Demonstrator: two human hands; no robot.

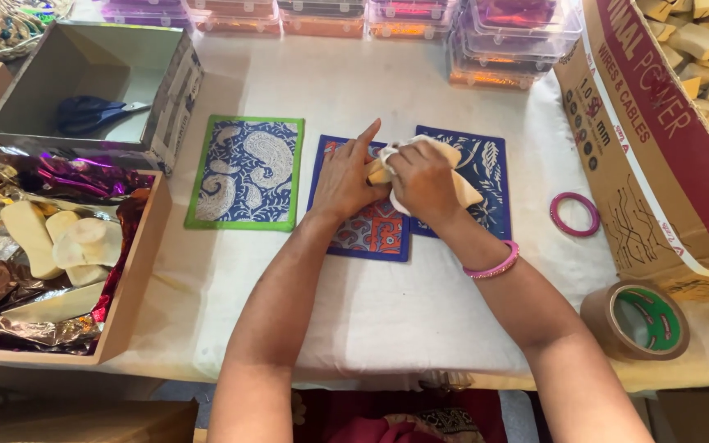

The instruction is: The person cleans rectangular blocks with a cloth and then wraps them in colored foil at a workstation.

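Your left hand and right hand grip the block in cloth; loosen either and it could drop onto the mats.

You look down on a table covered with a white cloth, evenly and softly lit. Clear plastic boxes line its far edge. A wooden tray sits at your left, a large cardboard carton at your right, a grey box beyond.
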